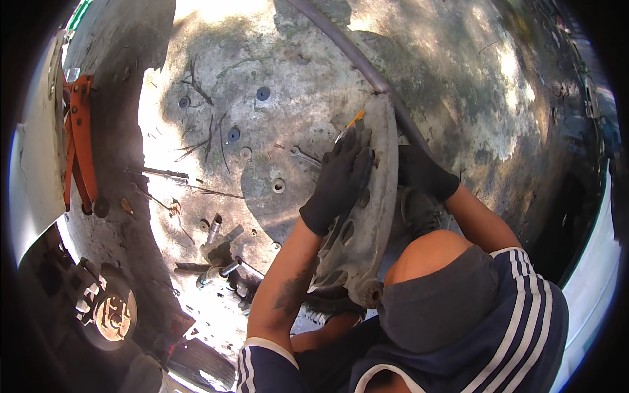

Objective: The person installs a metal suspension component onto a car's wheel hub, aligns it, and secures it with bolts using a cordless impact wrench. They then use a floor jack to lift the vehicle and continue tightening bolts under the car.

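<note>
A grey metal suspension arm is positioned at centre, between the hands. Its 9 o'clock side is covered by the gloved left hand, fingers extended; whether the orange-tipped tool is gripped cannot be told. At 2 o'clock, the pipe is met by the right hand, grip partly hidden. A wrench is laid at 10 o'clock; a brake disc is seen at 8 o'clock.

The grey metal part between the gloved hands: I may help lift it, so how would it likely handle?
The grey metal part is probably stiff, its long edge showing no sag. It looks likely to be fairly heavy, being long metal, though its holes may save weight. Given its irregular outline and round end fitting, it might tip rather than roll.
</note>
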The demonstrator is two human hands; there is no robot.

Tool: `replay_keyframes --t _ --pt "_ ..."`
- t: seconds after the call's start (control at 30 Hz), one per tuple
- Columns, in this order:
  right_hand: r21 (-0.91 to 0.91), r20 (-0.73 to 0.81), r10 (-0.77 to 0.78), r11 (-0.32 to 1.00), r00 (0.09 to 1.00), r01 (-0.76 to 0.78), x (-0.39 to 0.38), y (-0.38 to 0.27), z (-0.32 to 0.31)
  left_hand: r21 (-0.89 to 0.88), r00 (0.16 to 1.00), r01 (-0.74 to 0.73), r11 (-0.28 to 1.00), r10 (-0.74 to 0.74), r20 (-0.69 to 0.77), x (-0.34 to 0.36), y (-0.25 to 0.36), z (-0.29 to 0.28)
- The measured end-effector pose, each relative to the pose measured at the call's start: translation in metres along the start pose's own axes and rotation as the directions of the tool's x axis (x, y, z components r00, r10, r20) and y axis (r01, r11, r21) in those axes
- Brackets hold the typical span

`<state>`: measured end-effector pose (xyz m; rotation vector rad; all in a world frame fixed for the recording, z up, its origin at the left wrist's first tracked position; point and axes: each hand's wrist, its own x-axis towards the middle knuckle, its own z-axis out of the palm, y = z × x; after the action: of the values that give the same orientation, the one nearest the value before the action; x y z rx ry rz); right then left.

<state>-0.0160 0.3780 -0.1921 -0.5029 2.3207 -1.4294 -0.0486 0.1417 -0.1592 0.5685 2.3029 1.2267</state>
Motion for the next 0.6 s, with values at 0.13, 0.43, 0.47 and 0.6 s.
replay_keyframes --t 0.13,0.43,0.47,0.6 --pt "0.046 -0.069 0.195 0.980 0.978 -0.192 0.004 -0.059 0.000 -0.100 0.997 -0.049 0.994 0.042 -0.070 -0.004 -0.019 0.016" --pt "0.619 0.064 0.370 0.713 0.927 -0.328 -0.002 -0.042 0.007 -0.223 0.981 -0.143 0.964 0.108 -0.162 0.006 -0.007 0.022" --pt "0.710 0.152 0.406 0.589 0.901 -0.385 -0.001 -0.041 0.004 -0.154 0.988 -0.122 0.980 0.106 -0.108 0.008 -0.001 0.015" --pt "0.822 0.306 0.542 0.265 0.783 -0.504 0.012 -0.064 -0.002 -0.051 0.980 -0.168 0.984 0.161 -0.115 0.006 0.004 0.011"
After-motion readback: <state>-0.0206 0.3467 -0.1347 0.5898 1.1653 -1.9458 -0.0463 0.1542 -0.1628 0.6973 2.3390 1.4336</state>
